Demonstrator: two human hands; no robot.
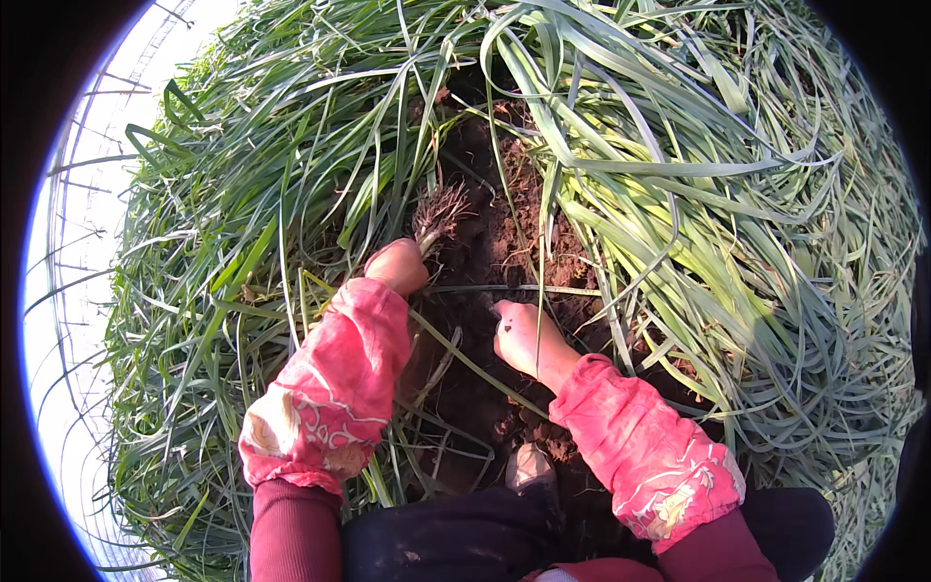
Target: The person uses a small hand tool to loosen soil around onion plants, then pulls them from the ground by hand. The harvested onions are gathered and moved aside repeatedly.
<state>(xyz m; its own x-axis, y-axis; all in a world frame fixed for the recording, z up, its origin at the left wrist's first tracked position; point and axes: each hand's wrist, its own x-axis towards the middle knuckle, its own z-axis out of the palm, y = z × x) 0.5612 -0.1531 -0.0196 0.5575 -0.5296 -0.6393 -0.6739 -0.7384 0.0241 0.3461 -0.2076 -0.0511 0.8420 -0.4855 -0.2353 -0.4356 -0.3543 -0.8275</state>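
Note:
My left hand (398,268) is closed around a small bunch of uprooted leek-like plants. Its pale stem bases and tangled brown roots (441,211) stick out past my fingers, pointing away from me. To the right, my right hand (527,336) is curled low over the reddish-brown soil (520,211). The fingers face down and away, so whether anything is in them cannot be made out. A thin leaf crosses in front of that hand. Pink patterned sleeve covers reach to both wrists.
Dense long green leaves (218,240) border the soil strip on the left. Paler leaves (647,204) lean over on the right. A shoe tip (529,465) and dark-clothed knees are close below my hands. A bright wall with curved ribs (73,291) stands at far left.

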